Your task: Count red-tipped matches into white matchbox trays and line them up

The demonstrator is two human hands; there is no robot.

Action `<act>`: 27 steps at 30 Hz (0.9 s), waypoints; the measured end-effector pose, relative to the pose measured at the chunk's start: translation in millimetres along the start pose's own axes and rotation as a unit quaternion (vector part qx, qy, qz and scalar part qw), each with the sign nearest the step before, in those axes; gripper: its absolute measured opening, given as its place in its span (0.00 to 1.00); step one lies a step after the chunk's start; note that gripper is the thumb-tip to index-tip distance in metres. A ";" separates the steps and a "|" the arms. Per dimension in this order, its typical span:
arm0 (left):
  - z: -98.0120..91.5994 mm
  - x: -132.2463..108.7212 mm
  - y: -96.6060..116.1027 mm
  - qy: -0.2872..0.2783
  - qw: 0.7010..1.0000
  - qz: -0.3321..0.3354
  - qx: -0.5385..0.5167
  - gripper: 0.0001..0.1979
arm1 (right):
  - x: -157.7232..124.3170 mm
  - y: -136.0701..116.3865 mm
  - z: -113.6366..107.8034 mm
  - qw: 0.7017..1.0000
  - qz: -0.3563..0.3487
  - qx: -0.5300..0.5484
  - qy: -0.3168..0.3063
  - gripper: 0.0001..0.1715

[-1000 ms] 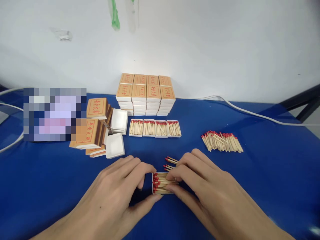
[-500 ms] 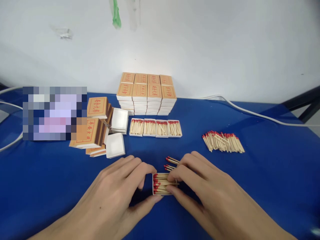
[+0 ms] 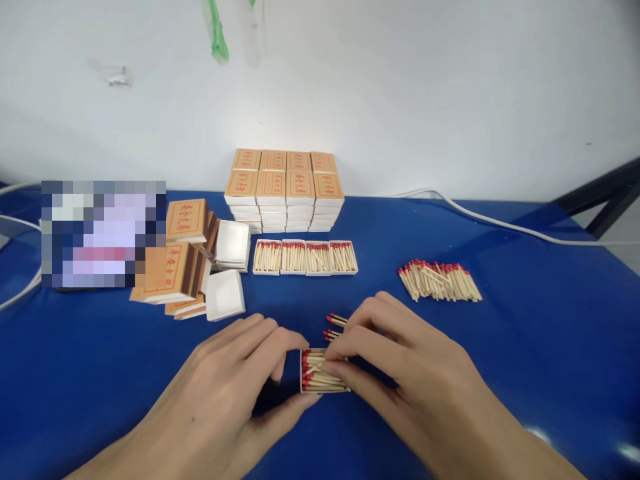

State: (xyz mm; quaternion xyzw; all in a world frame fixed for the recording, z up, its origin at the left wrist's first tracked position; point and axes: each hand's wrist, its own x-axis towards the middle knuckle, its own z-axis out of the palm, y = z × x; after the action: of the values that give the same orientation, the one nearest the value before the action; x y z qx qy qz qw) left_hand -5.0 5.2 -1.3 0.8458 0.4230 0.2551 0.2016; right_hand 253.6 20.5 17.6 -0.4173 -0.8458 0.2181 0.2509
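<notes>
A white matchbox tray (image 3: 301,380) lies low in the middle of the head view, filled with red-tipped matches (image 3: 325,385) lying sideways. My left hand (image 3: 225,387) grips the tray's left end, index finger at the far corner and thumb along the near side. Over the tray's right part, my right hand (image 3: 410,360) has thumb and index finger pinched on a match (image 3: 315,368); its far end is hidden by the fingers. A few loose matches (image 3: 332,335) lie just beyond the tray, partly covered by my right hand.
Four-wide stacks of matchboxes (image 3: 285,187) stand against the wall, with several filled trays (image 3: 267,272) before them. Left are matchbox sleeves (image 3: 173,263), empty trays (image 3: 225,293) and a blurred-out device (image 3: 105,233). A match pile (image 3: 440,280) and a white cable (image 3: 495,223) lie right.
My right hand's fingertips have shifted left over the tray, further in among the matches. My left hand keeps its grip on the tray. The whole view has shifted slightly.
</notes>
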 end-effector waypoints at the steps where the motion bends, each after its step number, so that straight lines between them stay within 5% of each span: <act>1: 0.0 -0.1 0.0 -0.001 1.000 0.000 0.000 0.09 | 0.0 -0.3 -0.1 1.000 0.003 0.001 0.001 0.09; 11: -0.5 0.4 -2.0 0.000 1.000 -0.003 0.001 0.10 | -1.5 1.1 1.2 1.000 -0.004 -0.011 -0.027 0.11; 22: -1.9 0.5 1.3 0.000 1.000 0.000 0.004 0.11 | 3.7 10.1 -12.3 0.995 0.049 -0.065 0.063 0.05; 27: -1.0 1.7 1.9 0.005 1.000 0.005 0.005 0.10 | 1.1 19.6 -7.8 0.991 0.099 -0.086 0.035 0.03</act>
State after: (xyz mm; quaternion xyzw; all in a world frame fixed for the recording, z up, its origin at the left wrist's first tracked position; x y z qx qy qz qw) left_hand -3.6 5.6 1.0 0.8476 0.4208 0.2587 0.1940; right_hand 269.5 33.6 12.7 -0.5262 -0.8068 0.1530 0.2208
